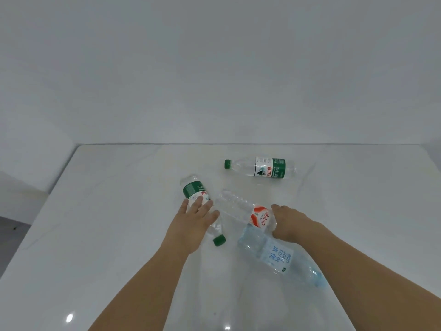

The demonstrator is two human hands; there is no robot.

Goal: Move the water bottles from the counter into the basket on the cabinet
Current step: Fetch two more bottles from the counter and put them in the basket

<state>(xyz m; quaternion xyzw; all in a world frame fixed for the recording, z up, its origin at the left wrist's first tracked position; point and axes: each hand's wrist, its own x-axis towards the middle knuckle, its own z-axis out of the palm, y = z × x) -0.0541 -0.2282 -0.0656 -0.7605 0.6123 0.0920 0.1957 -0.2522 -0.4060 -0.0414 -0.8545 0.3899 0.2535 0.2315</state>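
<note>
1. White glossy tabletop (107, 235), grey wall behind. Four water bottles on it, all lying on their sides.
2. Far bottle (260, 167): green cap pointing left, green-and-white label, lies alone near the back edge, well apart from both hands.
3. Near green-label bottle (194, 191): base pointing away, green cap (219, 240) toward the viewer. Middle of the body hidden under the left hand.
4. Left hand (195, 219): palm down on that bottle, fingers (202, 206) spread across the label and curving over the body. Bottle reads as resting on the tabletop, though contact beneath the hand is hidden.
5. Red-label bottle (241, 210): clear ribbed body, lies diagonally, base up-left, red-and-white label at the near end. Its ribbed end sits just beside the left hand's fingertips.
6. Right hand (290, 223): wrapped around the label end of the red-label bottle from the right side, thumb over the top; the other fingers are hidden behind the bottle.
7. Blue-print bottle (274, 256): pale blue tint, white label with blue print, lies diagonally under the right forearm; its upper end touches or overlaps the red-label bottle.
8. Basket and cabinet lie outside the frame.
</note>
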